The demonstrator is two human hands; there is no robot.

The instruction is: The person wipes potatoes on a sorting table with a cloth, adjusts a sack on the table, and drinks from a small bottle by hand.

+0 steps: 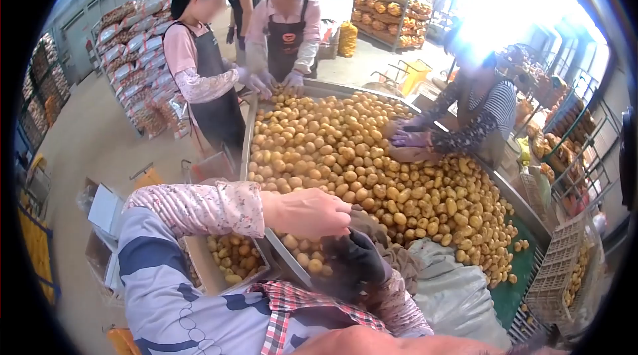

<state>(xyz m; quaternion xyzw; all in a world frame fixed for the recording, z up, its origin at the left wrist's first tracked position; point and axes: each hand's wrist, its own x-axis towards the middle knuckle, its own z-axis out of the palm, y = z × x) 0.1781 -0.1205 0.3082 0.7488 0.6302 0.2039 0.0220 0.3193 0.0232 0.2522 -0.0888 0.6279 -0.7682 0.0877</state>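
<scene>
My left hand (pixel 311 213) is bare, at the end of a floral sleeve, and its fingers are bent together over the near edge of the potato table. What it grips, if anything, is hidden. Just below and to the right, my right hand (pixel 355 255) wears a dark glove, its fingers bent close to my left fingertips; what lies in them cannot be made out. A brown cloth (pixel 399 258) lies beside the glove. Beyond both hands, many potatoes (pixel 352 155) cover the metal-rimmed table (pixel 247 149).
Two people in aprons (pixel 206 69) (pixel 286 36) stand at the far left edge, and another person (pixel 488 106) reaches in from the right. A box of potatoes (pixel 232 258) stands near my left side. Grey sacking (pixel 452 282) and a plastic crate (pixel 555 268) are at the right.
</scene>
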